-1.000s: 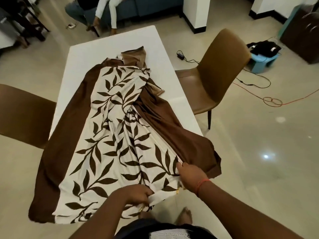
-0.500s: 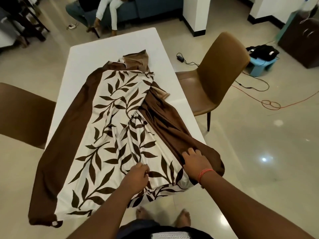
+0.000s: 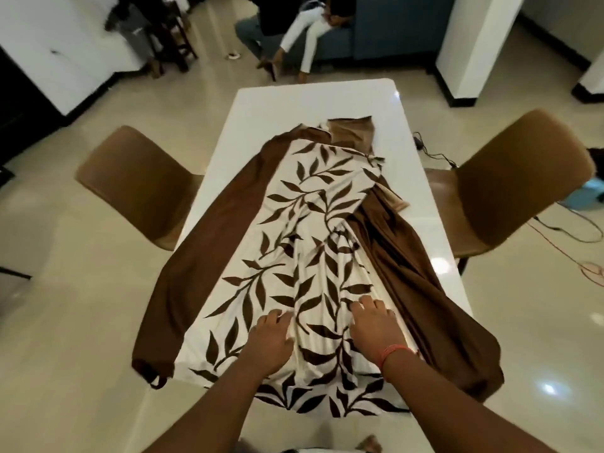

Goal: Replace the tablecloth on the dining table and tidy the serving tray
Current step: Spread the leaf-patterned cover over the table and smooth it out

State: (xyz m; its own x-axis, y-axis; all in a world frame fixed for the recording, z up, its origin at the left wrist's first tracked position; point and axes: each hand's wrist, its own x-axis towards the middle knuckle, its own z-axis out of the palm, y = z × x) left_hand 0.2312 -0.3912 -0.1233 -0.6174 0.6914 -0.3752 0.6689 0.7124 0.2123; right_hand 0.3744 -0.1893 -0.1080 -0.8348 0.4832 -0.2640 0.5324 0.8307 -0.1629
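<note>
A brown-bordered tablecloth point(image 3: 307, 223) with a white panel of dark leaves lies bunched lengthwise down the white dining table point(image 3: 313, 99). Its brown edges hang off the near left and near right corners. My left hand point(image 3: 271, 341) rests flat on the white panel near the table's near end, fingers spread. My right hand point(image 3: 376, 325), with an orange band on its wrist, lies flat on the panel beside it, next to the right brown border. No serving tray is in view.
A brown chair point(image 3: 140, 181) stands at the table's left and another point(image 3: 510, 178) at its right. Cables point(image 3: 555, 223) run over the floor at right. People sit on a blue sofa point(image 3: 376, 24) beyond the table's far end.
My hands let go of the cloth's near edge and moved forward onto the panel, now lying flat. The cloth's near end has shifted farther onto the table, and my view has swung to face the table squarely.
</note>
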